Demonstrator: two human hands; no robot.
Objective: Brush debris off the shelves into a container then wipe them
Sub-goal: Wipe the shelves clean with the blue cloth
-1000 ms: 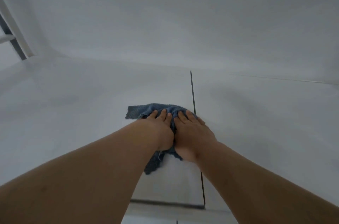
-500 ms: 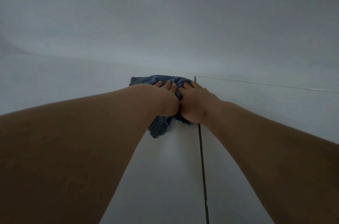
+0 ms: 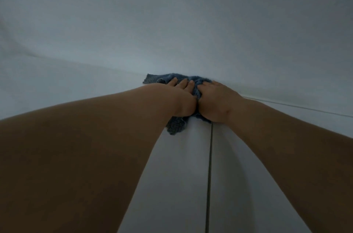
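While both bare arms reached far forward over the white shelf [image 3: 191, 175], the two hands lay side by side on a blue cloth [image 3: 176, 126] at the very back of that surface, where it met the pale rear wall [image 3: 172, 22]. The left hand [image 3: 181, 99] rested palm down on the cloth, its fingers [image 3: 183, 84] straight and flat, pressing on the fabric rather than curling round it. The right hand [image 3: 215, 101] sat just beside it, the inner edges of the two hands touching; its fingers pointed away from the camera and dipped over the far side of the hand, so I could not tell whether they lay flat or curled into the cloth.

The cloth was crumpled under both palms. One corner stuck out beyond the left hand's fingertips against the back wall, and a ragged end trailed toward the camera from under the wrists, lying flat on the shelf. A thin dark seam [image 3: 209, 175] ran along the shelf from the near edge of the view up to the cloth, passing beneath the right hand. The scene was dim and grey, with both forearms in shadow.
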